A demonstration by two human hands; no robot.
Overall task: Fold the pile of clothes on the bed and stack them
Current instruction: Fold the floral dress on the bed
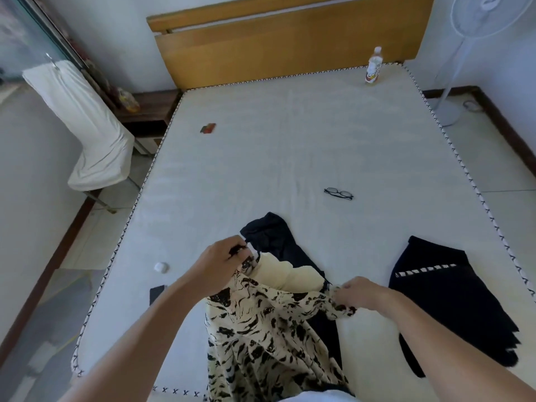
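Note:
A cream garment with black brush-stroke print (261, 338) hangs between both hands over the near end of the bed (261, 158). My left hand (220, 265) grips its top edge on the left, raised above the mattress. My right hand (359, 294) pinches the same edge lower on the right. Beneath it lie a pale yellow garment (285, 275) and a black garment (272, 239) reaching up the bed. A folded dark navy garment with a white striped band (446, 297) lies flat to the right.
Black glasses (338, 193) lie mid-bed. A drink bottle (373, 66) stands near the wooden headboard. A small red-green card (208, 128), a white round object (161, 267) and a dark flat object (156, 294) sit along the left side. A fan (475, 21) stands far right; a white-covered chair (87, 126) left.

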